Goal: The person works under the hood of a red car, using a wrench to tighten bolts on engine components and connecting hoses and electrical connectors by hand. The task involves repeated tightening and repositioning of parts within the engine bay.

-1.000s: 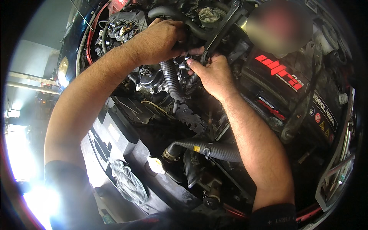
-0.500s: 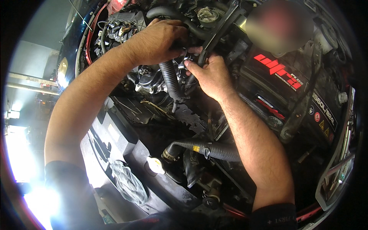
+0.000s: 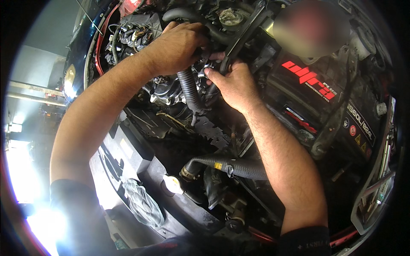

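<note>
Over the engine (image 3: pixel 168 91), my left hand (image 3: pixel 181 48) reaches in with its fingers bent downward in a closed grip. Shadow and the hand itself hide what its fingertips hold. Close to its right, my right hand (image 3: pixel 237 86) is closed too, its thumb and forefinger drawn near each other. A thin black corrugated conduit (image 3: pixel 224 65) passes across its fingers. Whatever lies between that thumb and finger is too small and dark to name. Below my left hand, a thicker black corrugated hose (image 3: pixel 188 88) runs down the engine's front.
A black car battery (image 3: pixel 305 87) with red lettering sits right. In front lie a thick coolant hose (image 3: pixel 243 168), a radiator cap (image 3: pixel 173 184) and a crumpled grey cloth-like piece (image 3: pixel 143 202). A dark bar (image 3: pixel 247 32) slants beyond my right hand; exposed wiring (image 3: pixel 136 36) is at far left.
Both hands stay in nearly the same place. My left hand's fingers have shifted very slightly; nothing has visibly been let go.
</note>
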Available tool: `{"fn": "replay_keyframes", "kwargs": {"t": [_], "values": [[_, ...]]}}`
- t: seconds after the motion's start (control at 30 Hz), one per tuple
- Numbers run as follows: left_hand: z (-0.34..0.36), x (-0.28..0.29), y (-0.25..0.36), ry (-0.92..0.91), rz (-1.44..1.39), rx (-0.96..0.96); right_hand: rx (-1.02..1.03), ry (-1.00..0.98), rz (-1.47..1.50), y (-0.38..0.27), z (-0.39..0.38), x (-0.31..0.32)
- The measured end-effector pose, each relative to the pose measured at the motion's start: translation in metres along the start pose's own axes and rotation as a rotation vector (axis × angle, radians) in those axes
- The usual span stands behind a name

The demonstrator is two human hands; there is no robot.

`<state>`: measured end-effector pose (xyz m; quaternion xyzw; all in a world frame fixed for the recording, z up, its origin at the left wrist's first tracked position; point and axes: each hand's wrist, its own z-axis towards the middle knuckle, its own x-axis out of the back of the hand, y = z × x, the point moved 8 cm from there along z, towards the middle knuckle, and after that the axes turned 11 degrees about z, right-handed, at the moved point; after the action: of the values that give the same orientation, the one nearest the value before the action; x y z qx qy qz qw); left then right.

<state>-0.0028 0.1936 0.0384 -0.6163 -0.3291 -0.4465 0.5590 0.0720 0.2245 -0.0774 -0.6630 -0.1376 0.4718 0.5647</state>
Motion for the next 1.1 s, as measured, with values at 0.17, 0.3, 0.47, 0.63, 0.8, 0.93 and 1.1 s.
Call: {"fn": "replay_keyframes", "kwargs": {"t": [0.17,0.3,0.47,0.63,0.8,0.93,1.1], "values": [[0.001,0.001,0.001,0.024,-0.024,0.007,0.024,-0.004,-0.045,-0.001,0.001,0.000],[0.002,-0.003,-0.001,-0.045,-0.011,0.000,-0.029,0.003,0.016,0.001,0.000,0.000],[0.004,-0.002,-0.004,-0.046,-0.088,-0.005,-0.029,-0.020,-0.018,-0.001,-0.001,-0.002],[0.003,-0.002,-0.002,-0.039,0.030,0.061,0.008,-0.014,0.023,-0.002,0.000,-0.001],[0.003,-0.001,0.001,-0.071,0.020,0.067,0.011,-0.015,-0.011,-0.001,0.001,0.000],[0.002,0.012,0.018,0.115,0.171,-0.049,-0.012,-0.023,0.033,0.002,0.000,0.000],[-0.023,0.051,0.007,0.136,-0.155,0.225,0.009,-0.021,-0.019,0.004,0.003,-0.001]]}}
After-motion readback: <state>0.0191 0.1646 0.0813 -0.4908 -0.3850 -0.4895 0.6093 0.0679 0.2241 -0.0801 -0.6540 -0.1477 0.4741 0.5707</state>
